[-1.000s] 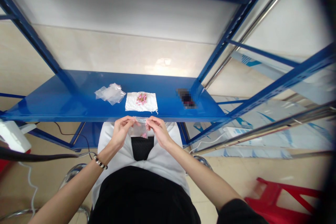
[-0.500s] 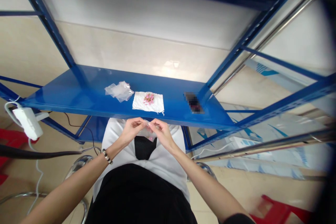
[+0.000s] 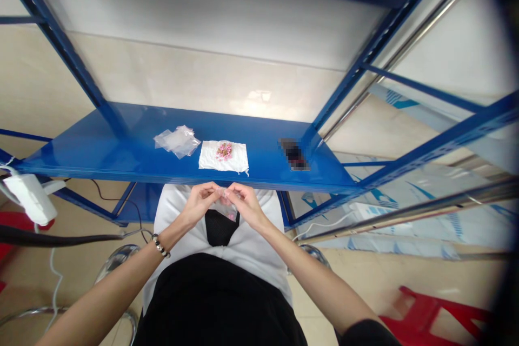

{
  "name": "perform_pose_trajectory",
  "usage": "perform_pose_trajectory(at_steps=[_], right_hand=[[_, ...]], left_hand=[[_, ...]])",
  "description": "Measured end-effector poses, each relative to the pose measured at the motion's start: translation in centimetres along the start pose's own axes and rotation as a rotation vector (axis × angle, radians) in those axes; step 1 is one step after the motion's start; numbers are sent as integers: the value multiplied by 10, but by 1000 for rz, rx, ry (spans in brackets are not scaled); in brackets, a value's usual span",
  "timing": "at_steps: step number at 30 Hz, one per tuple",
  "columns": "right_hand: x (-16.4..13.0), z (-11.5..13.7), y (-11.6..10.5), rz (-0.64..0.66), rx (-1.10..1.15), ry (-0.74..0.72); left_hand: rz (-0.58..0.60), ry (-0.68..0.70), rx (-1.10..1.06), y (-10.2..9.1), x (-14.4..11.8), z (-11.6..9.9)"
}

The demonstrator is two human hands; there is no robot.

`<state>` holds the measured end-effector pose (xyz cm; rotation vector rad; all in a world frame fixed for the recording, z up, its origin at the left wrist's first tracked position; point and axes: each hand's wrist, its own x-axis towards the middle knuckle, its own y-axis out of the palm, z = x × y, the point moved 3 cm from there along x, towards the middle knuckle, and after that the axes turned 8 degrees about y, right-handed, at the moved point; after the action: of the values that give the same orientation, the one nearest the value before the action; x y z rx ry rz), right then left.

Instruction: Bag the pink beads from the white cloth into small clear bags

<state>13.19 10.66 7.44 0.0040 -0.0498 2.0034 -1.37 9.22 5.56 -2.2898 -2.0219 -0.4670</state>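
Note:
Between my hands, above my lap, is a small clear plastic bag with something pink low inside it. My left hand pinches its upper left edge, fingertips closed. At the upper right edge my right hand grips the bag with thumb and fingers together. Just beyond the hands, on the blue shelf, a crumpled white cloth or paper sheet carries a heap of small pink and greenish pieces. To its left lies a loose pile of clear plastic bags.
A dark, blurred-out object lies toward the shelf's right end. Blue uprights frame the shelf on both sides. A white power strip hangs at the left. A red stool stands on the floor at the lower right.
The view has shifted slightly, so the shelf and its contents sit a little farther left. Both hands keep their hold on the bag, with their fingertips close together.

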Motion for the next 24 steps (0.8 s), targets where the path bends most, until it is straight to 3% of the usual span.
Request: perform_pose_trajectory(at_steps=[15, 19, 24], right_hand=[[12, -3, -18, -3, -27, -8], [13, -5, -19, -1, 3, 9], [15, -10, -18, -21, 5, 29]], left_hand=[[-144, 84, 119, -19, 5, -15], [-123, 55, 125, -16, 5, -13], [-17, -44, 101, -7, 3, 1]])
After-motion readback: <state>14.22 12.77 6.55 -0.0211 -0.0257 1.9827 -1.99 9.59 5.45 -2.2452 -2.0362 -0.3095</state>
